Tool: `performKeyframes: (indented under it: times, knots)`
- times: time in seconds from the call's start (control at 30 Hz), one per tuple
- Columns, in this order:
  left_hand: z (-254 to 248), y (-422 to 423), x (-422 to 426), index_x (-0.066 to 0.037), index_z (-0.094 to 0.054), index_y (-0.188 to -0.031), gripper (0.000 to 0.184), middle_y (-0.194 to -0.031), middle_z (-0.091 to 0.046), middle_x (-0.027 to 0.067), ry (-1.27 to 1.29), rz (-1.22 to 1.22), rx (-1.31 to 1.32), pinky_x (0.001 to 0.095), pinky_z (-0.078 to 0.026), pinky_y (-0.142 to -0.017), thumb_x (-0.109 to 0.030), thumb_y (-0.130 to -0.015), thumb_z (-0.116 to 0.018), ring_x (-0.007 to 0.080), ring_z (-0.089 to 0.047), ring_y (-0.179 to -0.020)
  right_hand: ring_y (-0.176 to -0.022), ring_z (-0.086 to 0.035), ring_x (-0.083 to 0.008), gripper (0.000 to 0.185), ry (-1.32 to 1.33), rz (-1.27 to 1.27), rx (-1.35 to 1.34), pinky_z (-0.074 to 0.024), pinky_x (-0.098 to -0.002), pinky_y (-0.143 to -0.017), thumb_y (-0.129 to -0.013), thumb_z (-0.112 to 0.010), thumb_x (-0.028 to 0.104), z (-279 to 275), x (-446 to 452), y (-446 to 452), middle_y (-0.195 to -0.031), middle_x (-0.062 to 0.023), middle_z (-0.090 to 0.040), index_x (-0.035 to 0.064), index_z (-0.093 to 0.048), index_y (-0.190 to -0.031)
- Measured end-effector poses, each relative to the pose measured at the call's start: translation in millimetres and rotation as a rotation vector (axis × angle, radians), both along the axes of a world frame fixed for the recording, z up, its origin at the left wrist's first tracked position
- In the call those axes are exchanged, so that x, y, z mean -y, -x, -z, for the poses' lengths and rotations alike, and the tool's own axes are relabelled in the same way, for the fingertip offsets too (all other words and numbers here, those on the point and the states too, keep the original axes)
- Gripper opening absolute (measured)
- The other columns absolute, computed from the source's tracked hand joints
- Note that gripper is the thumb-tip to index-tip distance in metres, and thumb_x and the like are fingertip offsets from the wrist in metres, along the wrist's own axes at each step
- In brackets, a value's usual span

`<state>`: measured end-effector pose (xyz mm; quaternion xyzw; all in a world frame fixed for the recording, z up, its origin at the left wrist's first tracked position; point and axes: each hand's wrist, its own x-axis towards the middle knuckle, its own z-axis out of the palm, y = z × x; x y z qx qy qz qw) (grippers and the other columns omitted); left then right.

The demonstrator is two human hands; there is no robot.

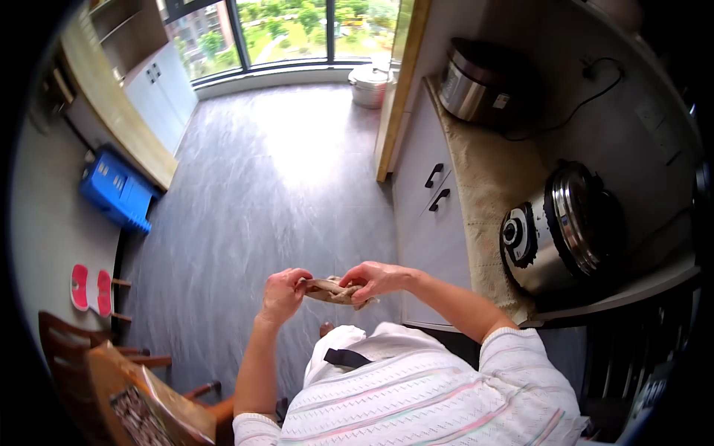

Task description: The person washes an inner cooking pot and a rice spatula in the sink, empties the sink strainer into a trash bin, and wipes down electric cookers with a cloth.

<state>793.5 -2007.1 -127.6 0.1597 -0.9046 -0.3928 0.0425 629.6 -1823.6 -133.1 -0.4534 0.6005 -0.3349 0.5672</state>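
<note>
In front of my waist, a bunched grey-brown cloth (pixel 329 291) is stretched between my two hands. My left hand (pixel 282 294) pinches its left end, thumb and fingers closed. My right hand (pixel 370 281) grips the right end with fingers curled over it, and a little of the cloth shows below those fingers. The cloth looks twisted or folded, and its exact kind is hard to make out. Both hands are held in the air above the grey floor (pixel 245 215).
On the right, a cloth-covered counter (pixel 487 178) holds an electric pressure cooker (pixel 547 238) and a rice cooker (pixel 476 89). A blue plastic box (pixel 115 187) and a wooden chair (pixel 71 346) stand left. A lidded metal pot (pixel 369 88) sits by the window.
</note>
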Motion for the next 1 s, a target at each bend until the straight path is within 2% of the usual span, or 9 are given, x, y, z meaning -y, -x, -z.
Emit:
performKeyframes:
  times: [0.03,0.13,0.27,0.43,0.57,0.6,0.73,0.83,1.0]
  knots:
    - [-5,19,13,-0.005,-0.064,-0.087,0.016,-0.066,-0.060,0.0087,0.019,0.069,0.085,0.0272,-0.046,-0.051,0.000,-0.075,-0.055,0.0169,-0.057,-0.056,-0.082,-0.054,-0.0122,0.041,-0.012,0.021,-0.005,-0.0452,-0.0253,-0.075,-0.076,-0.064,0.015,6,3,11,-0.091,-0.0053,-0.060,-0.0004,-0.054,-0.113]
    - [-32,71,33,-0.003,-0.065,-0.083,0.011,-0.052,-0.053,0.0040,-0.468,0.177,0.271,0.0232,-0.039,-0.041,0.001,-0.076,-0.056,0.0096,-0.048,-0.044,-0.078,-0.053,-0.0094,0.031,-0.050,0.233,0.264,-0.0439,-0.0228,-0.072,-0.076,-0.063,0.013,23,-4,37,-0.087,-0.0027,-0.059,-0.0032,-0.059,-0.102]
    - [-11,151,52,-0.001,-0.063,-0.088,0.010,-0.059,-0.056,0.0033,-1.091,0.311,0.131,0.0216,-0.039,-0.041,-0.008,-0.083,-0.061,0.0086,-0.050,-0.047,-0.077,-0.055,-0.0103,0.020,0.085,0.599,0.564,-0.0451,-0.0231,-0.072,-0.075,-0.058,0.005,15,-22,83,-0.085,-0.0030,-0.060,-0.0029,-0.061,-0.093]
    - [12,246,50,-0.001,-0.061,-0.096,0.019,-0.068,-0.060,0.0042,-1.161,0.353,0.147,0.0206,-0.042,-0.045,-0.016,-0.084,-0.061,0.0087,-0.053,-0.052,-0.082,-0.059,-0.0160,0.021,0.526,1.069,0.651,-0.0482,-0.0276,-0.076,-0.075,-0.053,0.002,-12,-59,194,-0.090,-0.0080,-0.062,-0.0026,-0.060,-0.093]
    - [19,310,61,-0.002,-0.061,-0.095,0.016,-0.067,-0.059,0.0024,-1.075,0.356,0.260,0.0202,-0.041,-0.044,-0.015,-0.084,-0.060,0.0079,-0.053,-0.051,-0.082,-0.058,-0.0160,0.022,0.837,1.536,0.396,-0.0494,-0.0316,-0.073,-0.077,-0.060,0.020,-57,-137,306,-0.093,-0.0008,-0.061,0.0109,-0.060,-0.098]
    - [20,325,66,-0.003,-0.061,-0.094,0.015,-0.067,-0.059,0.0025,-1.053,0.332,0.257,0.0204,-0.041,-0.044,-0.014,-0.084,-0.060,0.0079,-0.053,-0.052,-0.084,-0.057,-0.0170,0.024,0.910,1.503,0.478,-0.0485,-0.0333,-0.076,-0.077,-0.060,0.020,-81,-169,340,-0.094,-0.0024,-0.060,0.0115,-0.059,-0.099]
    - [24,386,77,-0.003,-0.061,-0.093,0.013,-0.067,-0.059,0.0027,-1.101,0.214,0.244,0.0207,-0.041,-0.045,-0.012,-0.084,-0.059,0.0082,-0.054,-0.052,-0.092,-0.057,-0.0158,0.023,0.975,1.566,-0.054,-0.0476,-0.0292,-0.076,-0.083,-0.056,0.015,-221,-185,442,-0.102,-0.0067,-0.060,0.0055,-0.059,-0.103]
    - [27,425,74,-0.003,-0.062,-0.092,0.012,-0.067,-0.060,0.0043,-1.096,0.260,0.307,0.0216,-0.043,-0.045,-0.012,-0.085,-0.059,0.0096,-0.055,-0.052,-0.094,-0.056,-0.0141,0.029,0.715,1.359,-0.393,-0.0450,-0.0275,-0.078,-0.083,-0.056,0.019,-269,-138,475,-0.102,-0.0044,-0.060,0.0037,-0.058,-0.108]
    - [33,498,75,-0.002,-0.061,-0.092,0.013,-0.067,-0.059,0.0036,-1.028,0.385,0.387,0.0220,-0.043,-0.046,-0.013,-0.085,-0.058,0.0091,-0.053,-0.053,-0.091,-0.056,-0.0114,0.037,0.302,1.248,-0.643,-0.0444,-0.0259,-0.077,-0.086,-0.056,0.028,-245,-81,518,-0.101,-0.0029,-0.062,0.0043,-0.057,-0.114]
